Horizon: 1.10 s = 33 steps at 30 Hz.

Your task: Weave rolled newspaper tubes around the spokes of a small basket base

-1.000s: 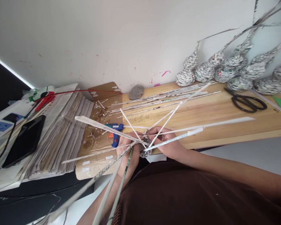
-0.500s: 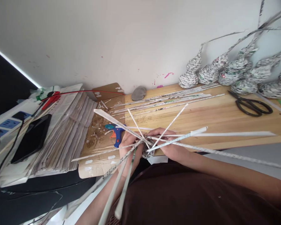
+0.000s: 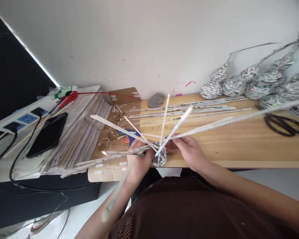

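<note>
A small round woven piece [image 3: 161, 161] of rolled newspaper sits near the table's front edge, with several long paper tubes fanning out of it. My left hand [image 3: 139, 161] is closed around its left side, and some tubes cross over that hand and forearm. To the right, my right hand [image 3: 189, 151] pinches a paper tube [image 3: 204, 127] close to the woven rim. Part of that hand's fingers hides behind the tubes. A blue glue gun [image 3: 132, 136] with an orange trigger lies just beyond my left hand, partly covered.
Loose rolled newspaper sticks [image 3: 189, 111] lie along the wall beside a grey stone [image 3: 156, 100]. Finished woven gourd shapes [image 3: 215, 83] and black scissors [image 3: 285, 125] are at the right. On the left are stacked newspapers [image 3: 82, 126], a phone [image 3: 48, 134] and a power strip [image 3: 25, 118].
My right hand has drawn away from the woven piece toward the right. The tubes have swung to new angles, and more of the woven rim shows. The camera view has shifted slightly.
</note>
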Each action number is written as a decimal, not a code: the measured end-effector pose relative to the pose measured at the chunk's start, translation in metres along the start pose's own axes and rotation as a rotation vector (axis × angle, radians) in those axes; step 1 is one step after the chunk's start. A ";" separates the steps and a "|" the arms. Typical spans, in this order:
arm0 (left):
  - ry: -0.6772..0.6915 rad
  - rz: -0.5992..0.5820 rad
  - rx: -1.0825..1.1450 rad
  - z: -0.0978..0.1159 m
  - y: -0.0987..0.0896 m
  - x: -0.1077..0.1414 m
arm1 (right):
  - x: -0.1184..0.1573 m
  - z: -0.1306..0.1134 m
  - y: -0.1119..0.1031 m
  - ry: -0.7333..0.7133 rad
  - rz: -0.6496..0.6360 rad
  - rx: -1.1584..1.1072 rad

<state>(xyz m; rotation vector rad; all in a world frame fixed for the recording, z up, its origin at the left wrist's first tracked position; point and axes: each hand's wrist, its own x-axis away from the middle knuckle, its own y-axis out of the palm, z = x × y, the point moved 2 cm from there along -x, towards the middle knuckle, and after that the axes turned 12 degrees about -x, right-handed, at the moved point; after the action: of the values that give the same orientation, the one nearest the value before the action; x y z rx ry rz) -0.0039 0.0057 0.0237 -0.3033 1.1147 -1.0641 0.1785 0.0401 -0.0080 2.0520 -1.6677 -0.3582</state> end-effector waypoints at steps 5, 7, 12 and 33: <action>-0.004 0.037 -0.069 -0.009 -0.003 -0.008 | 0.005 -0.005 0.009 -0.074 -0.100 0.270; 0.006 0.009 -0.067 -0.010 -0.003 -0.008 | 0.004 -0.009 0.014 -0.215 -0.143 0.391; -0.017 -0.050 -0.042 -0.008 0.000 -0.006 | -0.008 -0.025 0.026 -0.444 -0.337 0.806; -0.072 -0.021 -0.047 -0.007 0.010 0.003 | -0.016 -0.019 0.022 -0.301 0.020 0.087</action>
<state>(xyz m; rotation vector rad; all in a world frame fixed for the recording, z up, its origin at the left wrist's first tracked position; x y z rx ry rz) -0.0042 0.0101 0.0123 -0.3884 1.0757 -1.0385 0.1654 0.0558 0.0183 2.1260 -1.9058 -0.6240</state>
